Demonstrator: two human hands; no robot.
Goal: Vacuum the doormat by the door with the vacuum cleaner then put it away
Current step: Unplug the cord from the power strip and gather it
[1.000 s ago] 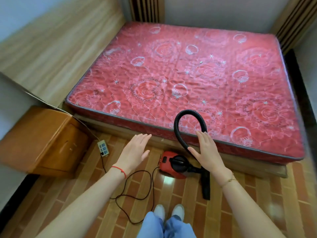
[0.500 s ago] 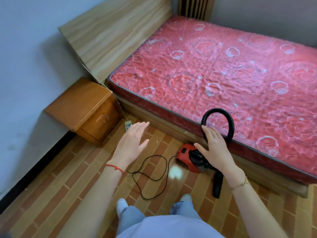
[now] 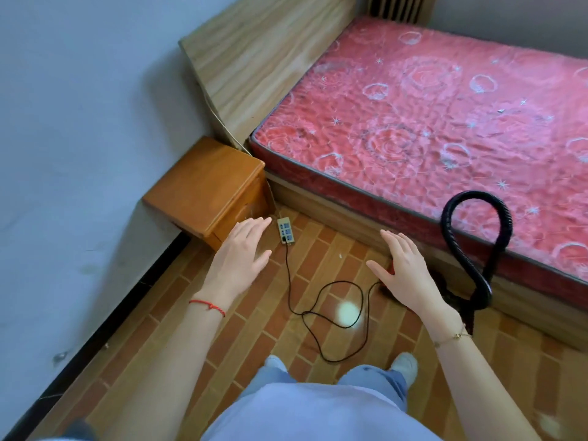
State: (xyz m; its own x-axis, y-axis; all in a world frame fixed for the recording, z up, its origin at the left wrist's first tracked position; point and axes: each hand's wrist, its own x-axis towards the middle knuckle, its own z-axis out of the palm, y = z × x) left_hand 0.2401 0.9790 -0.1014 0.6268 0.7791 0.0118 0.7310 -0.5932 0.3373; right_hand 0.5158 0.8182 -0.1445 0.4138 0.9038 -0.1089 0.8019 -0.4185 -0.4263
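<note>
Both your hands are out flat over the floor with fingers straight, no grip on anything. Your left hand is just beside the power strip, on the nightstand side of it. Your right hand is on the strip's other side, covering most of the red vacuum cleaner, so only a sliver shows. Its black hose loops up against the bed, and the cord runs back across the floor to the strip.
</note>
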